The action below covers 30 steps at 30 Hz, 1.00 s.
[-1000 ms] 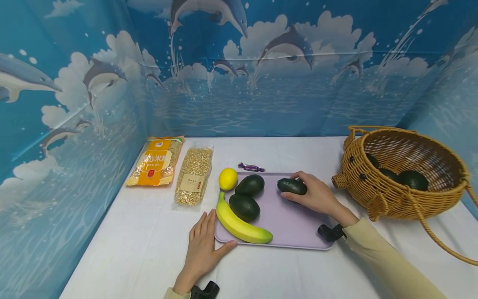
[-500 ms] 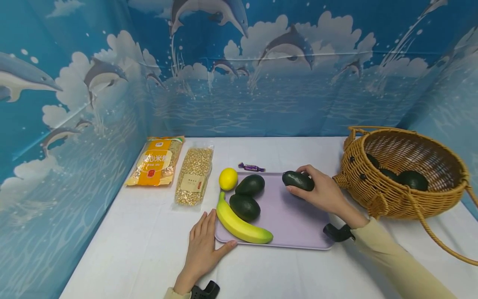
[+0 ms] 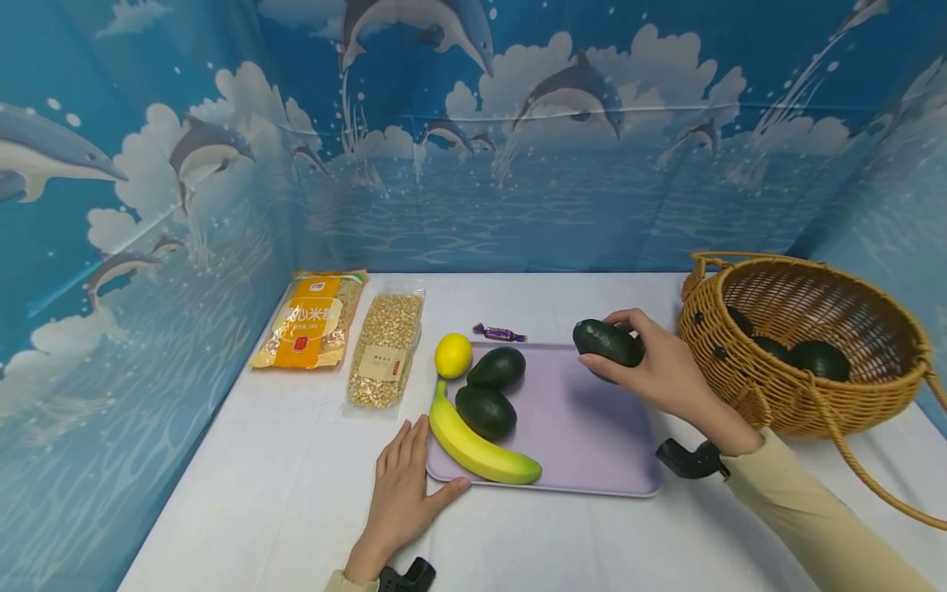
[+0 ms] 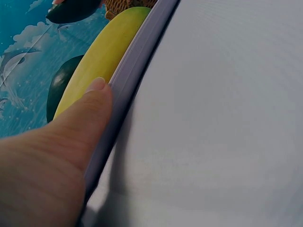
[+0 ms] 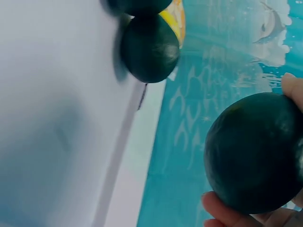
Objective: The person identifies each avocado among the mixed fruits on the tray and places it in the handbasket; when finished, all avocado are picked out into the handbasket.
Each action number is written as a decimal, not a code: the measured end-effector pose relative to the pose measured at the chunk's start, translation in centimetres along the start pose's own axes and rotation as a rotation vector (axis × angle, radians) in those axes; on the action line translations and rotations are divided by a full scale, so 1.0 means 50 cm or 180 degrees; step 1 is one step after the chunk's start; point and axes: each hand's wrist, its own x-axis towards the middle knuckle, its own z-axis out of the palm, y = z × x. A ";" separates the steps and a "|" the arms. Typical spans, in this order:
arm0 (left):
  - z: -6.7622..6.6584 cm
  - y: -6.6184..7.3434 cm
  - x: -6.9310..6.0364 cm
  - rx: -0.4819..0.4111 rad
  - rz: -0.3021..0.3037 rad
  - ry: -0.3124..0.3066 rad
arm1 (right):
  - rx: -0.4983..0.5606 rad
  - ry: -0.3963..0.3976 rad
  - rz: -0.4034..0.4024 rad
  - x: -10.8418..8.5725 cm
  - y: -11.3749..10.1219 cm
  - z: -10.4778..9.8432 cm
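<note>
The right hand (image 3: 666, 370) grips a dark green avocado (image 3: 608, 342) above the right part of the lilac tray (image 3: 584, 460); its shadow falls on the tray. In the right wrist view the held avocado (image 5: 255, 151) lies between thumb and fingers. At the tray's lower left corner the left hand (image 3: 399, 501) rests with straight fingers, its thumb touching the front rim, also seen in the left wrist view. On the tray's left side lie a banana (image 3: 473, 448), two avocados (image 3: 497, 367) and a lemon (image 3: 453, 356) at the corner.
A wicker basket (image 3: 784, 403) with several avocados (image 3: 819, 360) stands at the right, its rope handle hanging to the front. Behind the tray lies a purple wrapped candy (image 3: 500, 333). An orange bag (image 3: 307, 321) and a clear bag of grains (image 3: 383, 349) lie at the left.
The right hand has lifted the avocado off the tray and moved it up and to the right, toward the basket. The left hand has stayed at the tray's corner.
</note>
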 end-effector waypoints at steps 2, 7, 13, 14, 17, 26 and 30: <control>0.000 0.000 0.000 0.0003 0.0011 0.0013 | 0.0022 -0.0001 0.0005 0.000 -0.005 -0.010; 0.002 0.000 0.000 0.0014 0.0025 0.0035 | 0.0024 0.0040 -0.0031 -0.001 -0.013 -0.036; 0.002 0.001 -0.001 0.0016 0.0021 0.0031 | 0.0036 0.0104 0.0020 -0.003 -0.015 -0.074; 0.001 0.001 -0.001 0.0017 0.0014 0.0019 | 0.0036 0.0113 0.0037 -0.003 -0.015 -0.081; 0.000 0.002 -0.001 0.0012 0.0020 0.0018 | 0.0023 0.0131 0.0096 -0.003 -0.012 -0.098; 0.001 0.001 -0.001 0.0049 0.0008 0.0017 | -0.0153 0.0369 0.0263 -0.002 0.003 -0.138; 0.001 0.001 -0.001 0.0040 0.0000 0.0008 | -0.0187 0.0444 0.0350 -0.002 0.016 -0.158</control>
